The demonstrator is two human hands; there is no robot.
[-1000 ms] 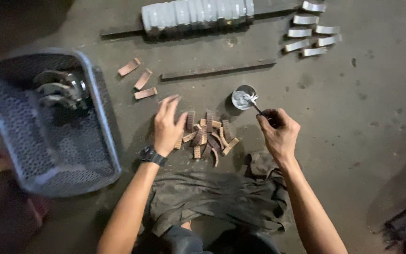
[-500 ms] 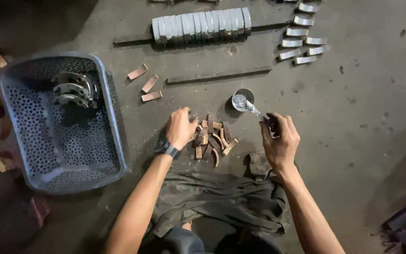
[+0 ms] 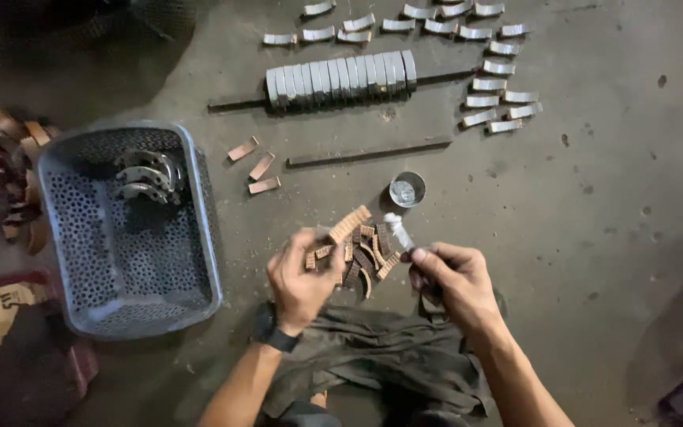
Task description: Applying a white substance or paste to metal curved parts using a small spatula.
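Left hand (image 3: pixel 300 278) grip closed around one curved brown lining strip (image 3: pixel 349 224), pinched at its lower end, strip raised and tilted up to the right. Right hand (image 3: pixel 450 278) grip closed on a small brush (image 3: pixel 398 231), fingers wrapped round the handle, pale bristle tip pointing up-left toward the strip, just beside it; cannot tell if touching. Between and just under both grips: loose pile of brown strips (image 3: pixel 365 257) on the concrete floor (image 3: pixel 594 205). Small round metal tin (image 3: pixel 407 189) just beyond the brush tip, on the floor. Three more brown pieces (image 3: pixel 254 166) beyond the left grip, well apart from it. Grey perforated plastic basket (image 3: pixel 203 237) left of the left grip, with curved metal shoes (image 3: pixel 148 174) in its far end. Far beyond both grips: row of metal shoes packed on a rod (image 3: pixel 341 77), single metal shoes (image 3: pixel 499 95) spread out beside it, a flat bar (image 3: pixel 369 152) nearer. Dark watch on left wrist (image 3: pixel 276 335).
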